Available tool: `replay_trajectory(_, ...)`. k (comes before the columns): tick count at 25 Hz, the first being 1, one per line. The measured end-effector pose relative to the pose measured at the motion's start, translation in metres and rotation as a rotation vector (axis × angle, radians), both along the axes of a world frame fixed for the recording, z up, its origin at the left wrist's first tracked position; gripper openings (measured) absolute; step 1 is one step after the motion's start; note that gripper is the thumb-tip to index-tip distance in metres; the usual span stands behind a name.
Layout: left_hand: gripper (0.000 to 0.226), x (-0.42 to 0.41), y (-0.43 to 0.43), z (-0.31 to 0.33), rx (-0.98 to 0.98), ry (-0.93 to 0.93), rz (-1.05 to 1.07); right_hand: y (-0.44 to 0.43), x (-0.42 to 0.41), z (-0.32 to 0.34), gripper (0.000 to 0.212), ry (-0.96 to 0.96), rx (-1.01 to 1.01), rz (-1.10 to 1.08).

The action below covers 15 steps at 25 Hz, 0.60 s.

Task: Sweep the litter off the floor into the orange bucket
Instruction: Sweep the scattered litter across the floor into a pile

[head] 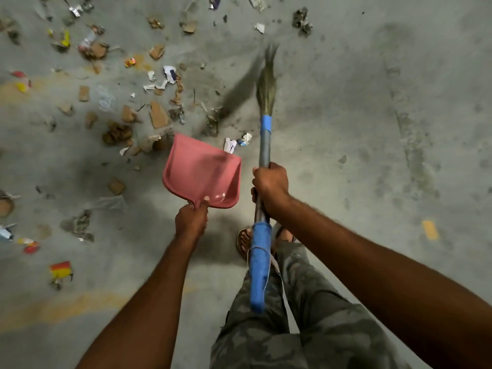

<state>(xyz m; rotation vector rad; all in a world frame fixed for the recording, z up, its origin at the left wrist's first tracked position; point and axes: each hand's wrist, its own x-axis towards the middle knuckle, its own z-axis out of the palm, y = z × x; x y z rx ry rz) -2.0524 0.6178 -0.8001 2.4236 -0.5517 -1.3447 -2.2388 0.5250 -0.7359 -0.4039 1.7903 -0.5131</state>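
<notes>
My left hand [191, 221] grips the handle of a pink dustpan [202, 171], held above the concrete floor with its mouth pointing away from me; the pan looks empty. My right hand [270, 186] grips the grey shaft of a broom [264, 147] with blue tape bands and a blue end grip. Its straw bristles [267, 83] are blurred and point away, just right of the litter. Scraps of cardboard, paper and wrappers [157, 113] lie scattered over the floor ahead and to the left. No orange bucket is in view.
Bare concrete floor [372, 129] stretches to the right of the broom, with one yellow scrap [430, 229]. More wrappers [60, 270] lie at the near left. My legs and sandalled feet [244, 243] stand right behind the dustpan.
</notes>
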Motion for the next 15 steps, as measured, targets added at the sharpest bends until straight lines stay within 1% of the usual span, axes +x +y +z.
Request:
replay_trajectory(2,0.061,0.006,0.017,0.003,0.022,-0.01,-0.016,0.036,0.008,-0.007,0.009,0.04,0.087,-0.082)
replay_trajectory(3,0.061,0.009,0.027,0.003,0.033,-0.006,-0.019,0.047,0.015,-0.012,0.01,0.051,0.147,-0.098)
replay_trajectory(5,0.057,0.018,0.044,0.002,0.048,-0.005,-0.013,0.05,0.035,-0.026,0.009,0.006,0.256,-0.073)
replay_trajectory(6,0.055,0.025,0.053,-0.001,0.055,-0.013,-0.012,0.043,0.047,-0.031,0.008,-0.041,0.274,-0.035)
replay_trajectory(8,0.057,0.041,0.068,-0.009,0.059,-0.037,0.006,0.018,0.07,-0.037,0.009,-0.104,0.248,0.106)
replay_trajectory(11,0.055,0.058,0.082,-0.01,0.059,-0.038,0.097,-0.025,0.093,-0.026,0.02,-0.188,0.13,0.275)
replay_trajectory(13,0.051,0.062,0.086,-0.005,0.042,-0.036,0.159,-0.037,0.103,-0.014,0.02,-0.198,0.045,0.318)
replay_trajectory(15,0.051,0.062,0.089,0.002,0.022,-0.032,0.193,-0.034,0.11,0.001,0.016,-0.18,-0.029,0.292)
